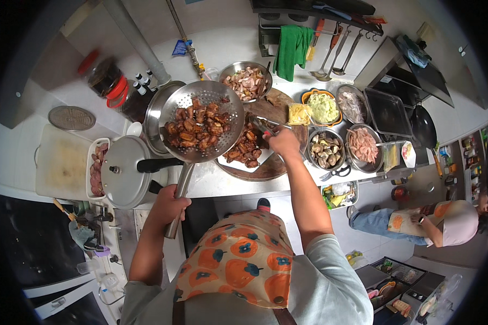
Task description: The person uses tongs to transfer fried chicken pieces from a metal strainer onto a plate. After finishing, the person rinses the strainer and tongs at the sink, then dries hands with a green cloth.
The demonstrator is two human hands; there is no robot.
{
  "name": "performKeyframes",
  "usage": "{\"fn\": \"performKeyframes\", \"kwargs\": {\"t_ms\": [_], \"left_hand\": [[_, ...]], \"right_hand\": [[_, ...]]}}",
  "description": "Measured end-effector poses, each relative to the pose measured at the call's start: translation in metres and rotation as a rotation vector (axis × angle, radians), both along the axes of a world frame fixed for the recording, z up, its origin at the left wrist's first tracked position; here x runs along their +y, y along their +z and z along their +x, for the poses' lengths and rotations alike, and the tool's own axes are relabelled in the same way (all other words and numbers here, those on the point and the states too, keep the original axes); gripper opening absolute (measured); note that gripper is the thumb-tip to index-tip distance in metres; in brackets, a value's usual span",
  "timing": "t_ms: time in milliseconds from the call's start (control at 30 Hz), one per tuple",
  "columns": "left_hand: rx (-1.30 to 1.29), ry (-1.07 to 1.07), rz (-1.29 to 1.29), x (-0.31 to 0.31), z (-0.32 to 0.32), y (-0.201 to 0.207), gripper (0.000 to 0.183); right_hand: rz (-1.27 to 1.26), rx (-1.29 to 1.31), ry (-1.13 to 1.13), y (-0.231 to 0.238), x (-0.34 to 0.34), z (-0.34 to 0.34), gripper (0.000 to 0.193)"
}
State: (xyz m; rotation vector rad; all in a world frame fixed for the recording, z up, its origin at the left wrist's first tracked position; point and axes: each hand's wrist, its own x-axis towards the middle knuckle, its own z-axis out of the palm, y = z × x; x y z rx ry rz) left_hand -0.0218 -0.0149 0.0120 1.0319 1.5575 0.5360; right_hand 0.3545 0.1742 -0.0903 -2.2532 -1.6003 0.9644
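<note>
My left hand grips the long handle of a perforated metal skimmer, which is loaded with browned meat pieces and held above the counter. My right hand holds metal tongs over a pile of the same browned meat lying on white paper on a round wooden board. An orange-patterned apron covers my front.
A lidded pressure cooker stands left of the skimmer, beside a tray of raw meat. Metal bowls of meat, clams, shrimp and chopped greens line the counter. Another person crouches on the floor at right.
</note>
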Motion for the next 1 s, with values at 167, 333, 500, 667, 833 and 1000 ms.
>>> {"fn": "performKeyframes", "kwargs": {"t_ms": [167, 333, 500, 667, 833, 1000], "left_hand": [[0.008, 0.011, 0.042, 0.000, -0.001, 0.005, 0.017], [-0.064, 0.013, 0.018, -0.005, 0.004, 0.000, 0.016], [-0.094, -0.038, -0.033, -0.006, 0.014, -0.017, 0.015], [-0.056, -0.054, -0.089, -0.007, 0.031, -0.029, 0.017], [-0.065, -0.066, -0.080, -0.008, 0.049, -0.034, 0.017], [-0.026, -0.059, -0.128, -0.007, 0.050, -0.033, 0.017]], "right_hand": [[0.010, -0.064, -0.010, 0.010, -0.007, 0.001, 0.069], [0.218, -0.056, -0.067, 0.047, -0.023, 0.016, 0.070], [0.307, 0.084, 0.188, 0.090, -0.047, -0.004, 0.067], [0.253, -0.167, 0.586, 0.101, -0.065, -0.046, 0.064], [0.228, -0.218, 0.558, 0.080, -0.069, -0.079, 0.069], [0.264, -0.188, 0.486, 0.073, -0.072, -0.069, 0.064]]}}
